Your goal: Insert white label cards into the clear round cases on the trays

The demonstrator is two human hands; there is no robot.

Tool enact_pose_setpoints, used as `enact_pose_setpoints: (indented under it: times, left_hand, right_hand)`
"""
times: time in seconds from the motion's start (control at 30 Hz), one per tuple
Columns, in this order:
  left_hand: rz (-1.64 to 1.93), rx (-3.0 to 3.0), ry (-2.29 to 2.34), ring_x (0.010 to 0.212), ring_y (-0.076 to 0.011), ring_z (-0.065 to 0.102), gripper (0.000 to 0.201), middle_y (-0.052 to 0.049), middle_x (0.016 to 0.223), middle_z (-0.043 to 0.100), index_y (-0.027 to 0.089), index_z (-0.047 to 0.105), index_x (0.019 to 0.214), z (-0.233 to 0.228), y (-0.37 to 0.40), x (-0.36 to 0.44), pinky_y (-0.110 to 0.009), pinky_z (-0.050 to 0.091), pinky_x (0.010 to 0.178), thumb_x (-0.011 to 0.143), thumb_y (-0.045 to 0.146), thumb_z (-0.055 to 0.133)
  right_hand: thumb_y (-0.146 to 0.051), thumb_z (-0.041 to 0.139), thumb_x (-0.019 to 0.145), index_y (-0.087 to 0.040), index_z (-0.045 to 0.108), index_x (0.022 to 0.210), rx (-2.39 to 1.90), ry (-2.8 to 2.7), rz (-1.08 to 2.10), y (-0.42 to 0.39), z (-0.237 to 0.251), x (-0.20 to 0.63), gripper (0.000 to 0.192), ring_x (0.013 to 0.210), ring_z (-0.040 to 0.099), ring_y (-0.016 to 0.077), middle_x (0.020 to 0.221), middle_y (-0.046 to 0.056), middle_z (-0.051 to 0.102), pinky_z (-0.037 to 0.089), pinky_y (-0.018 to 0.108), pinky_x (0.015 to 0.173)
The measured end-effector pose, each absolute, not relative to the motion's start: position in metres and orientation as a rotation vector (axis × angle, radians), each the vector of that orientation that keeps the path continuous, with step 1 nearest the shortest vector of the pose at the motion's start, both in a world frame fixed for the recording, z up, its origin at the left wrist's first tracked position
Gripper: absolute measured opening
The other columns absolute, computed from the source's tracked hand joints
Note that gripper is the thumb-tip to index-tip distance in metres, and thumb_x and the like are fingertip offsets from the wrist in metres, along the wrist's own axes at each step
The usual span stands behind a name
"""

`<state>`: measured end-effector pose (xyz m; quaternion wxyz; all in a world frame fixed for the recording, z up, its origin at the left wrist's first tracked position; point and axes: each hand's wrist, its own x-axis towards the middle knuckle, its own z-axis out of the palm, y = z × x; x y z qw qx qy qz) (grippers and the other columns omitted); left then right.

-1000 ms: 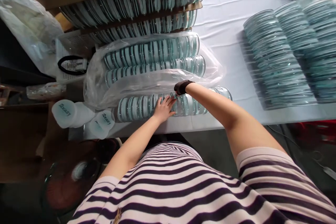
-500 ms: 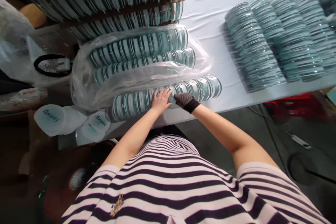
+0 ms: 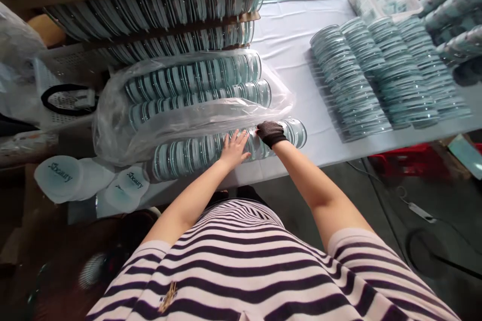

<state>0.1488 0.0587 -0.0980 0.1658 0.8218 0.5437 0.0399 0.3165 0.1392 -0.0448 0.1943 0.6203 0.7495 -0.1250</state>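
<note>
Pale cloth covers the worktop (image 3: 286, 25), with bundled rows of glass discs (image 3: 350, 85) toward its right side and printed sheets (image 3: 62, 175) at its front left corner. Along the front edge lies a row of glass pieces (image 3: 181, 158), just in front of a clear plastic bag (image 3: 111, 128) that holds two more rows. The person's bare left hand (image 3: 234, 149) rests on the middle of the front row, fingers spread and gripping nothing. The gloved right hand (image 3: 271, 133) touches the row nearer its right end, fingers curled — whether they pinch a single piece cannot be told, since the knuckles hide the tips. Good handling here probably means light, even pressure from the left palm, with the right fingers working close to the rims — a hard shove could chip glass or make the row roll toward the front edge.
</note>
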Motion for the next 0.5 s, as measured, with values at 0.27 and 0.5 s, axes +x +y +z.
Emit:
enact_pose_setpoints:
  times: [0.27,0.5]
  left_hand:
    - [0.121,2.373,1.598,0.151,-0.0297,0.027,0.072,-0.007,0.161,0.035,0.026,0.034,0.156,-0.116,0.059,0.161,-0.057,0.011,0.124,0.091,0.046,0.060]
    - [0.070,2.349,1.627,0.151,-0.0282,0.026,0.074,-0.006,0.161,0.036,0.027,0.033,0.156,-0.111,0.057,0.160,-0.054,0.009,0.125,0.090,0.048,0.060]
  right_hand:
    - [-0.037,0.075,0.077,-0.010,0.070,0.123,1.403,2.031,-0.566,0.225,-0.066,0.307,0.054,0.102,0.069,0.0283,0.111,0.018,0.073,0.054,0.034,0.085]
    - [-0.039,0.068,0.082,-0.015,0.075,0.112,1.407,2.118,-0.737,0.219,-0.078,0.321,0.039,0.093,0.070,0.0214,0.107,0.012,0.074,0.053,0.025,0.080]
